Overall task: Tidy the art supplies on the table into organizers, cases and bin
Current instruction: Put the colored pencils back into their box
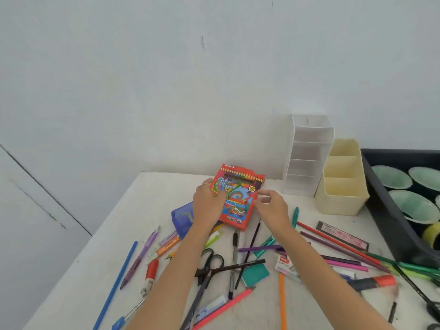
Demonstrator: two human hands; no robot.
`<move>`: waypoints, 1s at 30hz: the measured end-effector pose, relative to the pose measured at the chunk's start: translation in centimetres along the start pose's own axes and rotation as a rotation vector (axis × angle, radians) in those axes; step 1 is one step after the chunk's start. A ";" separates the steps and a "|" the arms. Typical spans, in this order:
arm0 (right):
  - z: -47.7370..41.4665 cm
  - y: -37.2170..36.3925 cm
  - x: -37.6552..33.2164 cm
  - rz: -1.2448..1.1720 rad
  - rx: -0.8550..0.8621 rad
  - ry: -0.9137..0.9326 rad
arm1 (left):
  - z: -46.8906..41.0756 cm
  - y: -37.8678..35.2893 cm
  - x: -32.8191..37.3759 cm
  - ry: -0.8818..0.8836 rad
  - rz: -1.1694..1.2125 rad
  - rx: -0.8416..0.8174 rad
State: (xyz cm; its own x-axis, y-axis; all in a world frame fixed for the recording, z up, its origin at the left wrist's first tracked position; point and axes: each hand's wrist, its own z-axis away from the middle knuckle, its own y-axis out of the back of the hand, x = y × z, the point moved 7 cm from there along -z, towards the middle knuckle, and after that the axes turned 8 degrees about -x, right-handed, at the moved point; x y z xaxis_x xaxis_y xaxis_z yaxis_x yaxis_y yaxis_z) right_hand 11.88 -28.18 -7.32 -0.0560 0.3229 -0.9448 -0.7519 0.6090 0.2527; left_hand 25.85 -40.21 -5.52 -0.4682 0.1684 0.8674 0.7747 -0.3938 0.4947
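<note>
Red cardboard colour-pencil box point(238, 206) was held left of the cream plastic three-slot organizer point(342, 186), left hand point(209, 203) gripping its far edge, right hand point(271, 208) pinching the organizer-side edge; top flap looked open, so tipping risked spilling pencils.

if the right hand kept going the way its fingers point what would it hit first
The red colour pencil box. The right hand points up and to the left, with its fingertips right at the box's right edge, perhaps already touching it; depth is hard to judge.
</note>
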 end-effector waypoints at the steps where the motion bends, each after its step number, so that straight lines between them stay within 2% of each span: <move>1: -0.4 -0.3 0.1 -0.017 -0.009 -0.008 | -0.6 -0.5 -0.4 0.009 -0.064 -0.027; 4: -1.4 -0.9 0.4 -0.056 -0.001 -0.034 | -2.5 -1.6 -2.2 0.030 -0.124 -0.076; 10: -1.0 -0.9 0.0 -0.099 0.057 -0.002 | -2.6 -0.8 -1.9 0.015 -0.008 -0.072; 14: 1.5 -1.4 -0.9 -0.320 -0.015 -0.022 | -0.9 1.1 -0.7 -0.057 -0.001 -0.061; 17: 4.6 -1.8 -1.9 -0.462 -0.119 -0.013 | 1.2 2.6 0.6 -0.102 -0.111 -0.091; 21: 9.0 -2.1 -2.2 -0.545 -0.225 0.039 | 5.0 3.0 1.5 -0.162 -0.365 -0.262; 24: 12.4 -2.1 -0.9 -0.585 -0.216 0.033 | 8.7 3.0 1.2 -0.229 -0.508 -0.370; 30: 19.3 -3.2 2.3 -0.643 -0.217 0.033 | 14.8 3.1 -0.9 -0.325 -0.568 -0.397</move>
State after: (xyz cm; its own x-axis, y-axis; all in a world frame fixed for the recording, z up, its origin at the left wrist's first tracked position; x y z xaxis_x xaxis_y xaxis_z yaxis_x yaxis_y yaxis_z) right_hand 26.80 -15.37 -6.30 0.4293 -0.0788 -0.8997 -0.7569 0.5122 -0.4060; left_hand 34.91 -28.19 -3.99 -0.5532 0.6750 0.4883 0.2127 -0.4522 0.8662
